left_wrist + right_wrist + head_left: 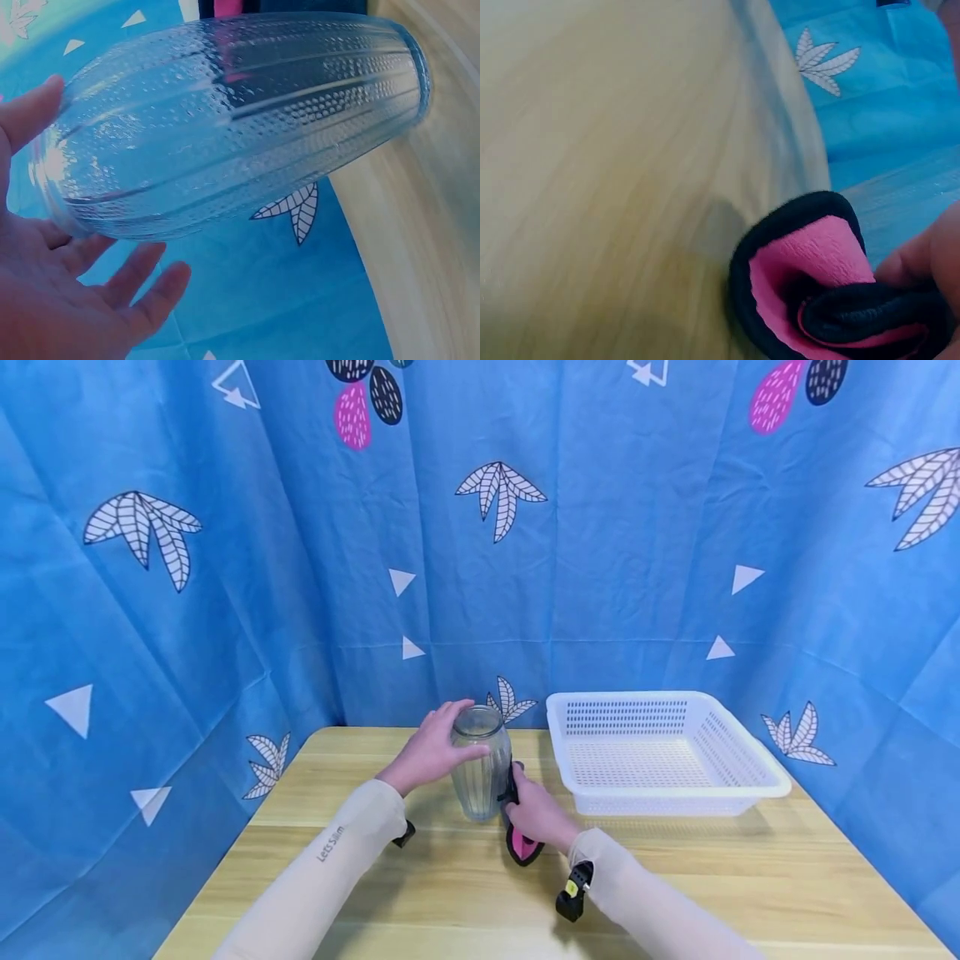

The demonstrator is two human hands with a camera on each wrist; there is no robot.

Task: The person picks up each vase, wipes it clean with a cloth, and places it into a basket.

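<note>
The left hand [429, 752] is partly open, thumb and fingers spread round the neck of the vase [480, 787] and holding it. The clear glass vase stands upright between the hands — its mouth uncovered. At its right side, the right hand [543, 814] has its fingers closed on a folded pink-and-black cloth [525, 850]. Right of that hand sits the white basket [682, 794] — slotted floor in view.

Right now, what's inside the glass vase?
I see nothing inside the ribbed glass vase, just colours showing through. The left hand covers part of its upper side, so that bit's hidden.
</note>
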